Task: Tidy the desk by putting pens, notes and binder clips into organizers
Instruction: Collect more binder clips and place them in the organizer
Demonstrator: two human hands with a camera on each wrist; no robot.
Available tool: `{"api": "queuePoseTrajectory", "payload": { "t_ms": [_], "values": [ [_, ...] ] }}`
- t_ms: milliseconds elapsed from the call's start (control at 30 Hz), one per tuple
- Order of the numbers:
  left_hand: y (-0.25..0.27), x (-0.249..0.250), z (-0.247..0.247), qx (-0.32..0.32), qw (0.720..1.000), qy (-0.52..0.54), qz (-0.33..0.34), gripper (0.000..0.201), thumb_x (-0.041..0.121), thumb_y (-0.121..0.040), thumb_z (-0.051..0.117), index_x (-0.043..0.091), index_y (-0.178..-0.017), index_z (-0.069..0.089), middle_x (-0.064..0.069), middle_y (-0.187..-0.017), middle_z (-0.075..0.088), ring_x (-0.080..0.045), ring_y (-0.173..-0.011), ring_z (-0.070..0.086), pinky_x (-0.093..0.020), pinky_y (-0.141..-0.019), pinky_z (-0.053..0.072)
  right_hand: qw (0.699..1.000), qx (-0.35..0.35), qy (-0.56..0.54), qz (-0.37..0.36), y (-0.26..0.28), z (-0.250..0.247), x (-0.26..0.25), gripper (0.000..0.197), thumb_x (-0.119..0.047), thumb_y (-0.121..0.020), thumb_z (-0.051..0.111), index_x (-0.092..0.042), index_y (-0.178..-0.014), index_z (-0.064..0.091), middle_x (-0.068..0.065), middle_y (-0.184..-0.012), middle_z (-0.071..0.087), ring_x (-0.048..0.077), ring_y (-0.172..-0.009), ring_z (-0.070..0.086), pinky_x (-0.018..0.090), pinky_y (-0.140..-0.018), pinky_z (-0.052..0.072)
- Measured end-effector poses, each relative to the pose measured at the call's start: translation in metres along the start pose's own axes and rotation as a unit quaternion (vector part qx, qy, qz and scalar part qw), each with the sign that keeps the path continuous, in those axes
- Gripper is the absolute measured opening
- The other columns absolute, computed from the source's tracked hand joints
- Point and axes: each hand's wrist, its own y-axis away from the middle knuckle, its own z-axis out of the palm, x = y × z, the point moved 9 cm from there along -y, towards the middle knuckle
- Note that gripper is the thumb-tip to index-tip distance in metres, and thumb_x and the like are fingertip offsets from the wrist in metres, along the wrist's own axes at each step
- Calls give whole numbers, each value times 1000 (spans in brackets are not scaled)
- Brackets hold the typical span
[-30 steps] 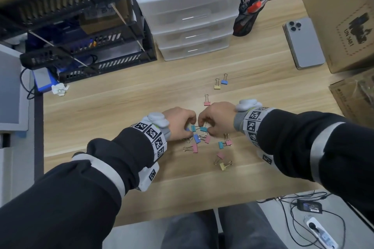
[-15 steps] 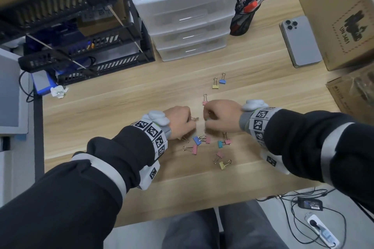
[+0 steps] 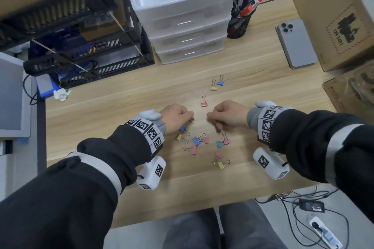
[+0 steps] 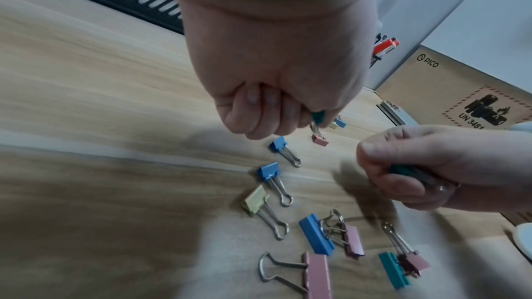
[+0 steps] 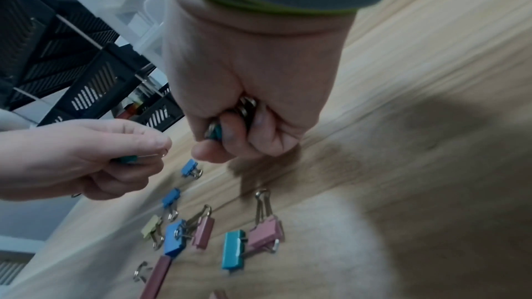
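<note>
Several coloured binder clips (image 3: 196,141) lie scattered on the wooden desk (image 3: 101,111) just below my two hands. My left hand (image 3: 178,116) hovers above them with its fingers curled round a teal binder clip (image 4: 317,117), whose wire loop pokes out. My right hand (image 3: 224,114) is curled too and grips a teal clip and other binder clips (image 5: 227,119) in its fist. A pink clip (image 3: 204,103) lies between and beyond the hands; a yellow and blue pair (image 3: 217,84) lies further back.
White drawer organizer (image 3: 188,26) at the back centre, with a black mesh pen cup (image 3: 239,20) beside it. Black stacked trays (image 3: 81,54) at the back left. A phone (image 3: 296,43) and cardboard boxes (image 3: 340,16) stand on the right.
Both hands have lifted off the clip pile and drawn apart, each with clips in its grip. The loose clips beneath them are now uncovered.
</note>
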Motion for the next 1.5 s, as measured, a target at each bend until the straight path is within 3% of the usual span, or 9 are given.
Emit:
{"api": "queuePoseTrajectory", "payload": {
  "t_ms": [167,333,500,733,900,967,1267,1400,1500],
  "values": [
    [-1,-9,3,-2,999,-36,-2,41,32,-99,51,16,-63,41,1,-63,44,-17,-58,39,-29,-51,27,992,3,122,-42,6,4,-5,17,-17,-95,55,-7,-92,67,2,-66,67,15,-61,61,28,-69,51],
    [-2,-14,5,-1,998,-59,1,37,33,-93,60,13,-65,46,1,-64,44,-17,-59,38,-29,-51,28,917,-12,390,-82,15,18,-13,30,-41,-87,59,-22,-65,52,-7,-60,58,16,-60,52,30,-59,43],
    [0,-14,1,2,997,-77,-1,43,33,-92,62,18,-57,43,3,-59,44,-15,-55,39,-27,-50,30,878,-24,468,-93,18,27,-6,36,-52,-62,75,-23,-73,57,-7,-70,67,14,-61,59,26,-55,45],
    [8,-17,-3,1,997,-77,-7,43,29,-87,65,18,-50,47,6,-49,43,-14,-49,39,-25,-50,32,872,-30,480,-90,11,34,-3,22,-38,-68,70,-26,-69,51,-10,-68,58,19,-67,60,28,-62,52],
    [12,-12,-11,8,997,-71,-5,26,29,-85,67,11,-68,73,6,-61,63,-12,-54,49,-24,-53,39,993,43,110,-24,15,7,-15,20,-26,-84,61,-7,-78,63,-1,-65,61,19,-58,54,27,-57,47],
    [12,-8,-18,20,997,-75,-6,22,26,-87,62,10,-79,73,-2,-73,69,-19,-65,56,-29,-61,46,997,44,-68,5,13,-1,-19,22,-16,-90,50,-1,-73,54,7,-52,50,21,-45,43,20,-43,37],
    [24,61,-46,63,994,-41,84,32,23,-99,45,19,-67,40,4,-63,45,-20,-64,41,-32,-55,27,939,-14,-338,69,11,6,-26,5,-12,-77,48,-10,-80,51,5,-57,48,14,-43,30,15,-34,19],
    [27,97,-63,93,986,-14,136,22,25,-100,48,14,-81,50,1,-70,51,-19,-65,44,-32,-59,31,869,-42,-476,127,11,22,-31,23,-19,-95,43,-11,-75,51,6,-68,48,13,-45,45,17,-31,31],
    [28,114,-74,105,984,36,140,20,25,-100,49,9,-88,54,-3,-74,56,-19,-66,47,-35,-63,37,819,-54,-558,124,15,25,-50,25,-22,-102,46,-4,-88,57,12,-82,58,21,-64,64,24,-47,56]
  ]
}}
